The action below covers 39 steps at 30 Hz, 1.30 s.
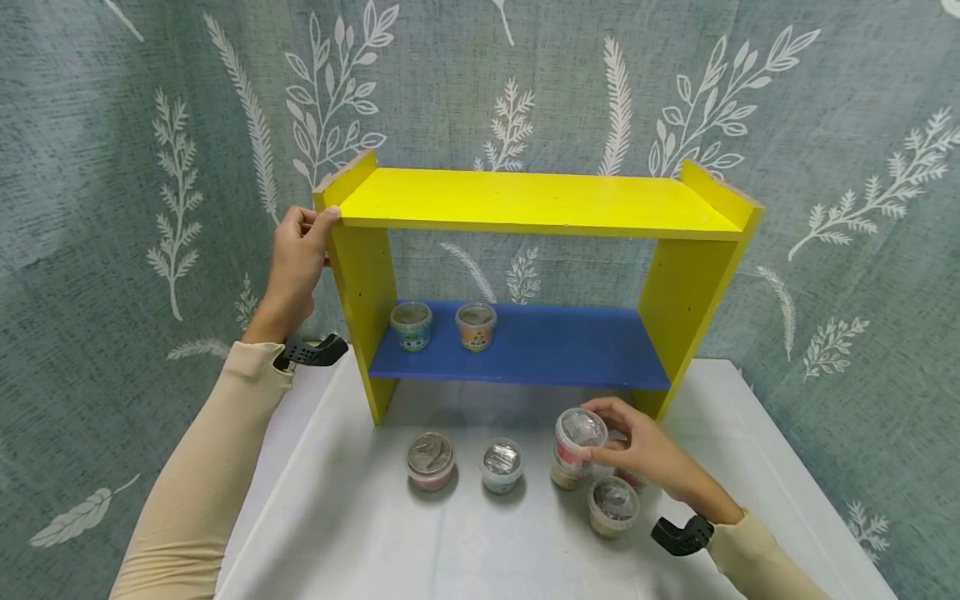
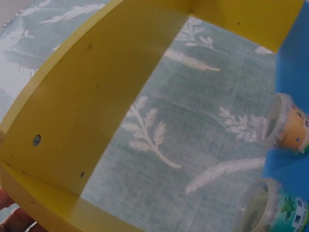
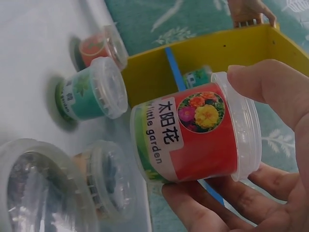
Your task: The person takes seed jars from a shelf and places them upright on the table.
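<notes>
My right hand (image 1: 637,446) grips a small clear-lidded plastic tub (image 3: 203,137) between thumb and fingers. Its red label carries a flower picture and the words "little garden". In the head view the tub overlaps another tub (image 1: 566,478) on the table below. My left hand (image 1: 294,254) holds the upper left corner of a yellow shelf unit (image 1: 525,200), thumb on the front edge. On the unit's blue lower board (image 1: 570,342) stand a green-labelled tub (image 1: 412,329) and an orange-labelled tub (image 1: 476,329), side by side at the left.
A pink-toned tub (image 1: 431,467) and a pale green tub (image 1: 501,471) stand on the white table (image 1: 420,550) before the shelf. Another lidded tub (image 1: 613,510) sits near my right hand, with a red one (image 1: 628,477) partly hidden behind. Patterned cloth (image 1: 480,83) hangs behind.
</notes>
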Each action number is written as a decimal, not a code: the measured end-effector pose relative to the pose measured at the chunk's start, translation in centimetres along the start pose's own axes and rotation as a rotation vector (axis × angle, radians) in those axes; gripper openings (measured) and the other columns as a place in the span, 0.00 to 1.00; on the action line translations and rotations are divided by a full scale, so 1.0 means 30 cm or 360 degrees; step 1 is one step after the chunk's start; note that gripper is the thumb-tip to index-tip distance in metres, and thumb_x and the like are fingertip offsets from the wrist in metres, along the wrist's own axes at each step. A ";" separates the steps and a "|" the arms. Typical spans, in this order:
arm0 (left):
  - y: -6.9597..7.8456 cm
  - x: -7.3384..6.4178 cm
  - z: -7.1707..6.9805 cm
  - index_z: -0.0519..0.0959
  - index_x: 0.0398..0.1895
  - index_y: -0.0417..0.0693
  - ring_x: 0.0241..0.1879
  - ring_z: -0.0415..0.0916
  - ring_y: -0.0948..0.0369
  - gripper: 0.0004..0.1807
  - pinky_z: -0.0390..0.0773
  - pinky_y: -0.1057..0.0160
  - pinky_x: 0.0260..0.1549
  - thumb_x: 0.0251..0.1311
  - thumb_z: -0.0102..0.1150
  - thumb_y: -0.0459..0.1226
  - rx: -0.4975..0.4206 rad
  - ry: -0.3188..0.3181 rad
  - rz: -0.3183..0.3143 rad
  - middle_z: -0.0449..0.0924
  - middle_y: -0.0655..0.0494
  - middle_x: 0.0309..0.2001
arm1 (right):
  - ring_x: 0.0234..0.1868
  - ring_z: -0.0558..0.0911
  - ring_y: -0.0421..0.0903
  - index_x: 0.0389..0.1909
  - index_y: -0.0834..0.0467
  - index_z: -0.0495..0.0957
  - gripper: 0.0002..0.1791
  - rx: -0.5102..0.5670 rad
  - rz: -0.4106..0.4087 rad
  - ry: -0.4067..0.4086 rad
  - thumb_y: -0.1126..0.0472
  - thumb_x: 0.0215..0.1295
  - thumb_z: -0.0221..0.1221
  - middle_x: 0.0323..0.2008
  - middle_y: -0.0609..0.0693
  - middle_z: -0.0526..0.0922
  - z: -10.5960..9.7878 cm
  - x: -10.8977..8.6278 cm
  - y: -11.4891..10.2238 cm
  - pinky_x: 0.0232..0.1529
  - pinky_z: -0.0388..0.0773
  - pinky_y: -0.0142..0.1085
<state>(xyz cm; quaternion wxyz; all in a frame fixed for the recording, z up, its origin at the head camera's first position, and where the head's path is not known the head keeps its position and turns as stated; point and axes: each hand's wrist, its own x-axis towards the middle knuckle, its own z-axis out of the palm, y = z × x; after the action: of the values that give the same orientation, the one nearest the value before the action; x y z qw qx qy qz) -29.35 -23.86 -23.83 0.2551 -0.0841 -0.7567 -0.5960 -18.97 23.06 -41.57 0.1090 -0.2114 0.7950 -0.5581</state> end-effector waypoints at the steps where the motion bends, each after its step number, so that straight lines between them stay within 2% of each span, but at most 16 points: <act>1: -0.001 0.000 0.000 0.68 0.43 0.52 0.40 0.70 0.59 0.18 0.70 0.58 0.41 0.74 0.51 0.56 0.0003 0.0001 0.0000 0.68 0.56 0.43 | 0.56 0.83 0.54 0.69 0.56 0.67 0.34 0.0012 0.0006 -0.0013 0.58 0.65 0.71 0.61 0.59 0.78 0.001 -0.004 0.002 0.50 0.82 0.40; 10: -0.003 -0.001 0.001 0.68 0.44 0.52 0.41 0.69 0.58 0.18 0.69 0.59 0.40 0.74 0.51 0.56 0.0008 -0.0001 0.0008 0.68 0.55 0.43 | 0.61 0.79 0.50 0.67 0.52 0.69 0.31 -0.0017 0.0021 -0.0108 0.59 0.66 0.70 0.61 0.55 0.78 0.016 -0.038 0.030 0.54 0.81 0.40; 13: -0.004 0.000 0.002 0.68 0.44 0.52 0.41 0.69 0.58 0.18 0.69 0.58 0.41 0.75 0.51 0.56 0.0003 -0.0009 0.0010 0.68 0.56 0.44 | 0.60 0.80 0.50 0.66 0.51 0.69 0.31 -0.0038 0.0028 -0.0134 0.59 0.66 0.70 0.61 0.55 0.79 0.022 -0.044 0.038 0.53 0.81 0.40; 18: -0.006 0.000 0.002 0.68 0.44 0.51 0.42 0.69 0.58 0.18 0.69 0.55 0.43 0.75 0.51 0.56 -0.0005 -0.0011 0.0012 0.68 0.56 0.44 | 0.59 0.80 0.49 0.66 0.52 0.69 0.31 -0.0039 0.0016 -0.0162 0.59 0.65 0.71 0.61 0.56 0.78 0.026 -0.052 0.052 0.52 0.81 0.40; 24: -0.006 0.003 0.000 0.68 0.44 0.52 0.41 0.68 0.58 0.18 0.69 0.57 0.41 0.75 0.51 0.56 -0.0003 -0.0005 0.0009 0.67 0.55 0.43 | 0.60 0.79 0.48 0.67 0.54 0.68 0.31 -0.0005 -0.0032 -0.0223 0.61 0.66 0.70 0.63 0.58 0.76 0.026 -0.057 0.065 0.54 0.80 0.41; 30: -0.003 0.004 0.000 0.67 0.44 0.52 0.40 0.68 0.58 0.18 0.68 0.60 0.41 0.74 0.51 0.56 0.0010 0.0000 0.0008 0.67 0.56 0.43 | 0.60 0.79 0.48 0.67 0.55 0.69 0.31 -0.0009 -0.0062 -0.0235 0.62 0.66 0.70 0.62 0.57 0.77 0.031 -0.062 0.060 0.53 0.80 0.39; 39: -0.010 0.000 0.000 0.67 0.44 0.52 0.41 0.68 0.58 0.18 0.68 0.56 0.43 0.75 0.51 0.56 0.0000 0.0000 0.0023 0.67 0.55 0.44 | 0.59 0.79 0.50 0.66 0.56 0.69 0.31 0.0008 -0.0078 -0.0277 0.62 0.65 0.71 0.61 0.58 0.77 0.070 -0.066 0.045 0.53 0.80 0.39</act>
<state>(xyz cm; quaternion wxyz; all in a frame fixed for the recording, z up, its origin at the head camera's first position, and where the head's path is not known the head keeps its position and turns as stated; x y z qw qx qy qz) -29.49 -23.94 -24.08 0.2593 -0.0896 -0.7561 -0.5942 -16.64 22.59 -43.69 0.1645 -0.2783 0.7756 -0.5422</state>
